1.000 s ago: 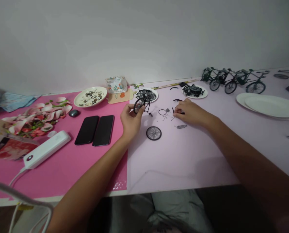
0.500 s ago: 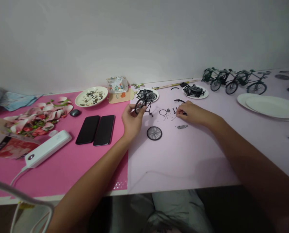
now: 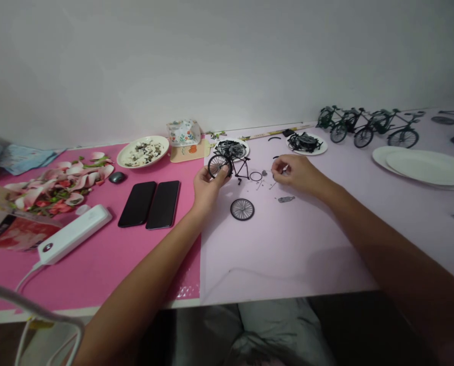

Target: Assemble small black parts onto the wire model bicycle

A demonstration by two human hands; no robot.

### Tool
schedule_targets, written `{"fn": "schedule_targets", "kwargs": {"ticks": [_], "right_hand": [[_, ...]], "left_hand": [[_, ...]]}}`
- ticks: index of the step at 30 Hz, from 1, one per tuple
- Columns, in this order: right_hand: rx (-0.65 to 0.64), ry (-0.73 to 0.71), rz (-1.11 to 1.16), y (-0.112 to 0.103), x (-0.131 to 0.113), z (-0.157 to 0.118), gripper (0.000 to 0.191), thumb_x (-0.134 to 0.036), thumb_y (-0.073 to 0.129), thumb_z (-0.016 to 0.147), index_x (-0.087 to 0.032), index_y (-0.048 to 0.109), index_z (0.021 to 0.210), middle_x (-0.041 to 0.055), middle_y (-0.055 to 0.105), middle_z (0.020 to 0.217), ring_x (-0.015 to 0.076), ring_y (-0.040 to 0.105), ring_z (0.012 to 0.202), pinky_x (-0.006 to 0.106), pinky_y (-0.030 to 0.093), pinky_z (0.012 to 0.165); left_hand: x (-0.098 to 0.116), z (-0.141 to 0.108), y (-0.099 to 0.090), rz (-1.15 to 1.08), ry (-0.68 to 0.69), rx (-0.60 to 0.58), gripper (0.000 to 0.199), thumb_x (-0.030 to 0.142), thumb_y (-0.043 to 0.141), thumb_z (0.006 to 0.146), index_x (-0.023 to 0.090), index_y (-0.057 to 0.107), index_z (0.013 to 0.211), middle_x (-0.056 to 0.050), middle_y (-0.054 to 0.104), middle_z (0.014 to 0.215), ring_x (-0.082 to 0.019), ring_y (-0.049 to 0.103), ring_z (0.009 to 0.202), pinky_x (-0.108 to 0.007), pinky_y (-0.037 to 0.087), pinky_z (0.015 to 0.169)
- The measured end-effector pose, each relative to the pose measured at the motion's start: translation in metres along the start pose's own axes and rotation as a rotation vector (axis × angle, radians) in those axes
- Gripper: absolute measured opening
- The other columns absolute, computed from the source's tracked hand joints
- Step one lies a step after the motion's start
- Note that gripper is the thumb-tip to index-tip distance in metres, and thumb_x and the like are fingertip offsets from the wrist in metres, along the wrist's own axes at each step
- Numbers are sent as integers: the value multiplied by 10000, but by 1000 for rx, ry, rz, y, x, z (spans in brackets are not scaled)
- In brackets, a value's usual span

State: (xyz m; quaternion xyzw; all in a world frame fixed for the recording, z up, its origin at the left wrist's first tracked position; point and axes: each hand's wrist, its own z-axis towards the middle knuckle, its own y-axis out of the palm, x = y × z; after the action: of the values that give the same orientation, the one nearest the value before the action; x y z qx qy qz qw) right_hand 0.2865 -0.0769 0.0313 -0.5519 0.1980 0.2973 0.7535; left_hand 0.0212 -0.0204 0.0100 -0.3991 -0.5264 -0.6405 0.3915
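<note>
My left hand [image 3: 208, 189] is closed on a miniature bicycle frame [image 3: 242, 166], pinching it by its one fitted spoked wheel [image 3: 219, 165]. The frame is held up side-on above the pale sheet. My right hand [image 3: 292, 172] has thumb and fingertips drawn together in a pinch over the small parts; whatever lies between them is too small to make out. Near it are a thin black ring [image 3: 256, 176], a small grey flat part [image 3: 287, 199] and several tiny pieces. A loose spoked wheel [image 3: 242, 209] lies flat nearer to me.
Small plates [image 3: 322, 148] of black parts stand behind my hands. Several finished model bicycles [image 3: 402, 136] line the back right, with white oval plates [image 3: 432, 168] before them. On the pink side are two phones [image 3: 163, 205], a white power bank [image 3: 75, 234], a bowl [image 3: 163, 157] and petals [image 3: 65, 183].
The bicycle frame has turned to show its side and now extends further right from my left hand. My right hand has moved slightly left and up, fingertips pinched.
</note>
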Motion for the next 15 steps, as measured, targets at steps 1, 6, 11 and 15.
{"fn": "schedule_targets", "kwargs": {"ticks": [1, 6, 11, 15], "right_hand": [[23, 8, 69, 3, -2, 0, 47, -262, 732, 834, -220, 711, 835, 58, 725, 885, 209, 645, 767, 349, 509, 678], [113, 14, 442, 26, -12, -1, 234, -375, 860, 781, -218, 703, 853, 45, 720, 850, 186, 656, 755, 331, 554, 676], [46, 88, 694, 44, -21, -6, 400, -466, 920, 761, -244, 620, 907, 12, 700, 848, 145, 620, 670, 269, 490, 536], [-48, 164, 724, 47, -27, -12, 436, -530, 888, 795, -252, 583, 935, 4, 703, 872, 105, 524, 552, 249, 373, 444]], "left_hand": [[-1, 0, 0, -34, -26, -13, 529, 455, 1016, 616, 160, 664, 879, -59, 730, 1007, -220, 725, 1021, -420, 610, 1002], [-2, -3, 2, -90, -90, -64, 515, 436, 1029, 603, 158, 695, 880, -72, 754, 1009, -240, 734, 1062, -439, 591, 1049], [0, -7, 5, -77, -98, -118, 523, 455, 1038, 576, 163, 723, 873, -67, 757, 1029, -228, 720, 1037, -421, 610, 1013], [1, -8, 6, -68, -107, -155, 522, 467, 1028, 588, 169, 727, 893, -62, 767, 1032, -235, 724, 1051, -437, 597, 1032]]}}
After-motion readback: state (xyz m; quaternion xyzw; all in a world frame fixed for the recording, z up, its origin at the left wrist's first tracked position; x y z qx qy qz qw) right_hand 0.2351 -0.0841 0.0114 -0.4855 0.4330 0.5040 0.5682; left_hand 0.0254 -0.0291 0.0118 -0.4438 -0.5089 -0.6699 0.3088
